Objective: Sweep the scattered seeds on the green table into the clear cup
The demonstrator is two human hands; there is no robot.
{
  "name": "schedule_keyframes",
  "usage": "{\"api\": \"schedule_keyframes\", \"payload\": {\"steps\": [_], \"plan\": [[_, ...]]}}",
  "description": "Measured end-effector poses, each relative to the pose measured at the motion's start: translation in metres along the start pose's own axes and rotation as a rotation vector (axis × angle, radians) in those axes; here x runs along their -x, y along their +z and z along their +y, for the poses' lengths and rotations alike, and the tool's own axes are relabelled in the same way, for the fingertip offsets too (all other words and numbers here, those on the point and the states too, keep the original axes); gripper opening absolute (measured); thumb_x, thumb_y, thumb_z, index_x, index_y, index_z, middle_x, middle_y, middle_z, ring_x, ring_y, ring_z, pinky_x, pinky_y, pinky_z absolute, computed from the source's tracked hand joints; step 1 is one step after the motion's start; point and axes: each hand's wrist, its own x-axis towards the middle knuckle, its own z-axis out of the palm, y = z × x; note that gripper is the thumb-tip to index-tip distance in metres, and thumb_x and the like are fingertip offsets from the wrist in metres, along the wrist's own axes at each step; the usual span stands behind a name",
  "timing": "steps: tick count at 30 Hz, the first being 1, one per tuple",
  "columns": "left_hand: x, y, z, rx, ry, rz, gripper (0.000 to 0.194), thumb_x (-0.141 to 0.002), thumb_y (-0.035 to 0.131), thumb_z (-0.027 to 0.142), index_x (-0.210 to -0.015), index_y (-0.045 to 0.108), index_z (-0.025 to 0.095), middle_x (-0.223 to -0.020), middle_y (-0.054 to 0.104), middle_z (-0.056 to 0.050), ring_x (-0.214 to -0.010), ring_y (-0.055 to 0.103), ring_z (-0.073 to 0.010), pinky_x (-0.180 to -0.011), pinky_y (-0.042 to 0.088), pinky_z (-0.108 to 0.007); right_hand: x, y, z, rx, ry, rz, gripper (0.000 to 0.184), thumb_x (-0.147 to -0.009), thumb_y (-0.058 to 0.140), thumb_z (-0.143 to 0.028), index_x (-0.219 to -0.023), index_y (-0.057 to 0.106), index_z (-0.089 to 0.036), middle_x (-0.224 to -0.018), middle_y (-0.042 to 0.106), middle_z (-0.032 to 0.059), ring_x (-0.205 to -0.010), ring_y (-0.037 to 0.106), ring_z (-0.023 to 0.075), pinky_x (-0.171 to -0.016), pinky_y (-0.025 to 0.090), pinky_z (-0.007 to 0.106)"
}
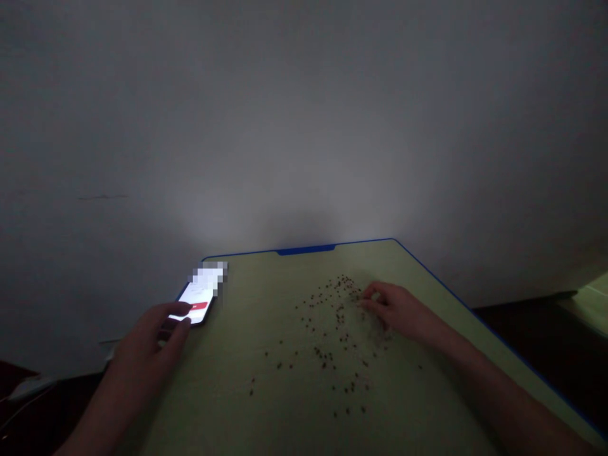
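From the head camera, we're looking down on a dim yellowish tabletop (213, 386) trimmed with blue edging (306, 251), and there they are: dozens of small dark grains (340, 310), bead- or seed-like, we can't tell which, strewn over the middle and thickest towards the far right. The right hand (396, 310) is right at that side of the scatter, thumb and forefinger drawn together in a pinch, though whether a grain sits between the tips we cannot tell. Over to the left, the left hand (151, 332) is loosely curled at the near end of a lit smartphone (197, 296), forefinger over the red patch on its screen, thumb by the near corner; a grip on it we can't confirm. Now, handling: we'd call these grains almost weightless, probably hard and roundish, quick to roll or skip away from a clumsy touch, and unlikely to crush. We'd take each by its sides, fingertips low against the tabletop, with a light pinch, choosing the loners first, since the tight clusters invite knocking neighbours loose.
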Motion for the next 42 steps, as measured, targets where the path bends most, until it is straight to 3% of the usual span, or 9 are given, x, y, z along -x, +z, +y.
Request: {"api": "schedule_keyframes", "payload": {"steps": [3, 7, 15, 19, 24, 28, 36, 42], "plan": [[-0.001, 0.002, -0.003, 0.011, 0.022, 0.002, 0.04, -0.07, 0.047, 0.051, -0.095, 0.055, 0.022, -0.089, 0.064, -0.007, -0.077, 0.063, -0.0242, -0.065, 0.05, -0.035, -0.007, -0.014, 0.017, 0.028, 0.043, 0.063, 0.014, -0.085, 0.05, -0.031, -0.08, 0.055, -0.019, -0.049, 0.056, -0.0027, -0.046, 0.054, 0.0137, -0.047, 0.036, 0.023], [-0.003, 0.005, -0.008, 0.011, 0.053, -0.002, 0.037, -0.072, 0.047, 0.05, -0.095, 0.054, 0.023, -0.086, 0.064, -0.006, -0.078, 0.063, -0.0241, -0.064, 0.051, -0.034, -0.011, -0.014, 0.027, 0.021, 0.046, 0.024, 0.013, -0.083, 0.052, -0.03, -0.075, 0.055, -0.019, -0.053, 0.059, -0.002, -0.045, 0.055, 0.0129, -0.046, 0.037, 0.023], [-0.001, 0.002, 0.005, 0.032, 0.029, 0.013, 0.038, -0.069, 0.048, 0.05, -0.092, 0.056, 0.021, -0.082, 0.066, -0.007, -0.074, 0.065, -0.0246, -0.062, 0.052, -0.035, 0.001, 0.008, -0.001, -0.035, 0.002, -0.04, 0.013, -0.085, 0.051, -0.03, -0.079, 0.055, -0.019, -0.049, 0.056, -0.0037, -0.043, 0.054, 0.0122, -0.045, 0.038, 0.022], [0.0, 0.003, 0.005, 0.041, 0.055, 0.028, 0.035, -0.07, 0.048, 0.049, -0.09, 0.057, 0.022, -0.08, 0.066, -0.006, -0.071, 0.065, -0.0239, -0.059, 0.052, -0.035, 0.002, 0.011, -0.003, -0.03, -0.004, -0.091, 0.012, -0.083, 0.054, -0.029, -0.079, 0.058, -0.019, -0.047, 0.057, -0.004, -0.043, 0.054, 0.0119, -0.045, 0.037, 0.022], [-0.001, 0.007, -0.006, 0.071, 0.075, 0.002, 0.037, -0.071, 0.048, 0.049, -0.095, 0.056, 0.022, -0.081, 0.066, -0.006, -0.069, 0.064, -0.022, -0.057, 0.051, -0.033, -0.024, -0.009, 0.012, 0.015, 0.041, 0.04, 0.015, -0.087, 0.049, -0.03, -0.08, 0.056, -0.018, -0.047, 0.057, -0.0029, -0.046, 0.056, 0.0135, -0.048, 0.037, 0.023], [-0.002, 0.008, -0.009, 0.082, 0.085, -0.001, 0.037, -0.072, 0.048, 0.05, -0.095, 0.056, 0.022, -0.085, 0.066, -0.007, -0.071, 0.064, -0.0214, -0.058, 0.052, -0.031, -0.046, -0.01, 0.022, 0.051, 0.056, 0.101, 0.016, -0.086, 0.049, -0.03, -0.078, 0.055, -0.019, -0.047, 0.058, -0.0023, -0.046, 0.055, 0.0138, -0.049, 0.036, 0.023], [-0.001, 0.008, -0.01, 0.075, 0.103, 0.009, 0.034, -0.074, 0.049, 0.048, -0.096, 0.055, 0.022, -0.086, 0.066, -0.006, -0.071, 0.064, -0.0221, -0.06, 0.052, -0.033, -0.055, -0.019, 0.037, 0.061, 0.069, 0.098, 0.019, -0.085, 0.049, -0.03, -0.075, 0.058, -0.016, -0.049, 0.059, -0.0003, -0.049, 0.055, 0.0149, -0.05, 0.037, 0.024], [0.0, 0.006, -0.005, 0.069, 0.057, -0.018, 0.039, -0.073, 0.046, 0.051, -0.098, 0.055, 0.022, -0.086, 0.066, -0.007, -0.074, 0.064, -0.0241, -0.062, 0.052, -0.035, -0.067, -0.005, 0.026, 0.041, 0.044, 0.068, 0.017, -0.083, 0.051, -0.031, -0.076, 0.059, -0.017, -0.049, 0.059, -0.001, -0.049, 0.056, 0.0134, -0.052, 0.038, 0.023]]}}
